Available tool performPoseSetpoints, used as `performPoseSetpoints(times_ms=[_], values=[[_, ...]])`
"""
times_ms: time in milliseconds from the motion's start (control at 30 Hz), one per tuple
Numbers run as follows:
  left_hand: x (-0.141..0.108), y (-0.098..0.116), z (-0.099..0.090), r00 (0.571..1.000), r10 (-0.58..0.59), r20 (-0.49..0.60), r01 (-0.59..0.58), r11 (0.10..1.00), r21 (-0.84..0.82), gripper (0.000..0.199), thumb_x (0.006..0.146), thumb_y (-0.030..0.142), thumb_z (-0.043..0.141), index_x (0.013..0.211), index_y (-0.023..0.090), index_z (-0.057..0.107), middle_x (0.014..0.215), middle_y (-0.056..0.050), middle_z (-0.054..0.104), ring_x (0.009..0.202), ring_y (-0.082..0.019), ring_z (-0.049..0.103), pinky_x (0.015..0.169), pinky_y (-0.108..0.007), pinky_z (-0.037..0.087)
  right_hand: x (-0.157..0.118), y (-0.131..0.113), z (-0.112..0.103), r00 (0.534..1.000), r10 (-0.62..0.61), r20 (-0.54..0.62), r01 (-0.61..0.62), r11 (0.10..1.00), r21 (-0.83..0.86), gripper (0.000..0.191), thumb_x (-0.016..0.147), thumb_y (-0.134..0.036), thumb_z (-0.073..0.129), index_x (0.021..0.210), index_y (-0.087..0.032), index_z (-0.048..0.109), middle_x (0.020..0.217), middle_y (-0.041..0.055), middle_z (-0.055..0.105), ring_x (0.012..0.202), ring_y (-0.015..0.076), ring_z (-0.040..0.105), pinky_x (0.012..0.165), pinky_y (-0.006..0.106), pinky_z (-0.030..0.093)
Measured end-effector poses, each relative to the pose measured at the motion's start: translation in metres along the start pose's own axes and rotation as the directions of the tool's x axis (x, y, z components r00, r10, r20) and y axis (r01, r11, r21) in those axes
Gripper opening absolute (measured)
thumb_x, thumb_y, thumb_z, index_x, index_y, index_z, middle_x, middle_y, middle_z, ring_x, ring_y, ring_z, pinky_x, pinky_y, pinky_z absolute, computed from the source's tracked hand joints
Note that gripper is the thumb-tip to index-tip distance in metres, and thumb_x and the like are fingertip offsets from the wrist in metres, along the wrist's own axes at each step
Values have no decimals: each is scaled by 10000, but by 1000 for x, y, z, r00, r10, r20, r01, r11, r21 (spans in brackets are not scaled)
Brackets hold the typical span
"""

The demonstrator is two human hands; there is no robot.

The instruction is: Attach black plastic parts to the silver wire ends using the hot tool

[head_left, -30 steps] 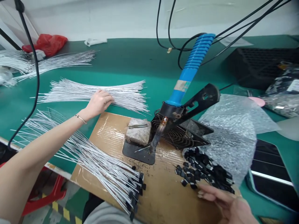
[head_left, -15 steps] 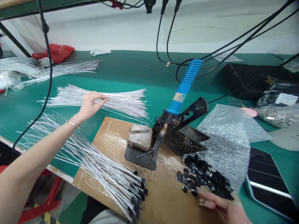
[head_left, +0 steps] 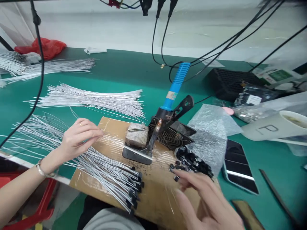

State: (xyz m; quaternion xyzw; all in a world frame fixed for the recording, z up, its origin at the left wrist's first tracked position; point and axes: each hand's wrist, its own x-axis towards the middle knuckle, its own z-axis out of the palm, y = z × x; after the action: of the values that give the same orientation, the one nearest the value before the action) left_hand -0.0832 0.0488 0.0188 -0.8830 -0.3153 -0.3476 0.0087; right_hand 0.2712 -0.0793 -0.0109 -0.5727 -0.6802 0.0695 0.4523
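Observation:
My left hand is over the near bundle of white wires, thumb and fingertips pinched on a thin white wire. That bundle lies across the cardboard with black caps on its right ends. Behind it, another bundle of white wires rests on the green mat. My right hand is at the lower right, thumb and index finger apart, beside the pile of small black pieces. One loose black piece shows just below the index fingertip.
A blue-handled soldering iron leans in its stand, beside a grey sponge block. Bubble wrap, a phone and a white cup are at the right. A black cable hangs at the left.
My left hand has come from the back bundle towards me, over the near one. My right hand has risen to the black pieces, with its fingers spread. The view has shifted right.

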Motion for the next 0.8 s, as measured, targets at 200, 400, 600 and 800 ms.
performPoseSetpoints(times_ms=[200,400,600,800], values=[[-9,16,6,987,125,102,-118,990,-76,293,930,12,643,1114,227,717,932,-48,818,839,-216,752,829,-384,522,15,-19,20,984,-161,82,142,970,195,121,968,-112,677,1046,-204,679,827,9,669,675,126,609,634,258,531],[-4,24,8,982,83,171,-47,978,-201,286,950,6,618,1094,228,726,901,-34,804,797,-194,738,796,-350,547,8,-14,21,982,-179,61,160,957,241,195,932,-15,667,981,-203,674,802,7,667,707,137,634,653,270,554],[0,33,7,959,4,283,101,930,-354,271,984,52,601,1094,252,747,867,-32,788,747,-182,734,669,-286,567,3,-10,19,999,-5,32,-7,940,341,192,914,-33,673,875,-217,711,727,-6,659,634,136,612,563,262,511],[8,35,0,918,-110,380,261,891,-372,181,986,151,635,942,289,743,716,27,720,599,-158,619,630,-298,504,-5,-7,23,989,89,116,-134,866,482,189,886,-71,724,768,-217,745,635,-16,650,571,136,586,553,281,488]])
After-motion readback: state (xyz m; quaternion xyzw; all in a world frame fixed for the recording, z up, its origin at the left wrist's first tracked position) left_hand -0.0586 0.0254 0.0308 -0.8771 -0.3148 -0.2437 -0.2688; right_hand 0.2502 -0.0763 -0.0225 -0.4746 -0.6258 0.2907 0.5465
